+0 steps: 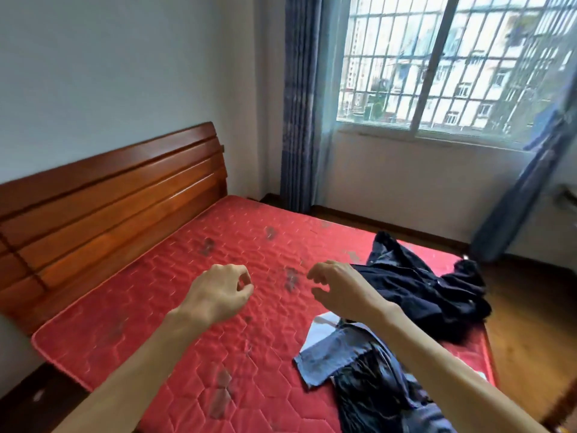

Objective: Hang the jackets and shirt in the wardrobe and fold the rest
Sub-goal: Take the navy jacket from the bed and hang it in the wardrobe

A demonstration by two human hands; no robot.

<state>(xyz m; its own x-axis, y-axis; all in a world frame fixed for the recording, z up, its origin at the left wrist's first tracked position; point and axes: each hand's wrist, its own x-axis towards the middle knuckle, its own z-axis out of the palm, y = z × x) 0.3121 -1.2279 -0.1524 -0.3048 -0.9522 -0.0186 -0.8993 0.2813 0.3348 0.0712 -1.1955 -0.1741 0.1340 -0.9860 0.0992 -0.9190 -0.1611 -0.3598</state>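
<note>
Heaps, two — dark heap (421, 289), blue heap (331, 357) — near left hand (218, 292), right hand (340, 285).

Only the person's arms show: two slim forearms (140, 364), bare to the elbow, ending in the left hand (218, 292) and right hand (340, 285), both ungloved, with knuckles and tendons visible.

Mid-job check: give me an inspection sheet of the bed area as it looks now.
Surface: red mattress, quilted, with dark smudges.
Job's things: dark navy garment crumpled at the right edge; blue clothes pile with a white piece nearer the camera, unfolded.
Clutter: nothing seen.
Grippers: left hand and right hand loosely curled above the mattress, holding nothing.
Cables: nothing seen.
Surroundings: wooden headboard, barred window, blue curtain, wood floor; no wardrobe in view.
</note>
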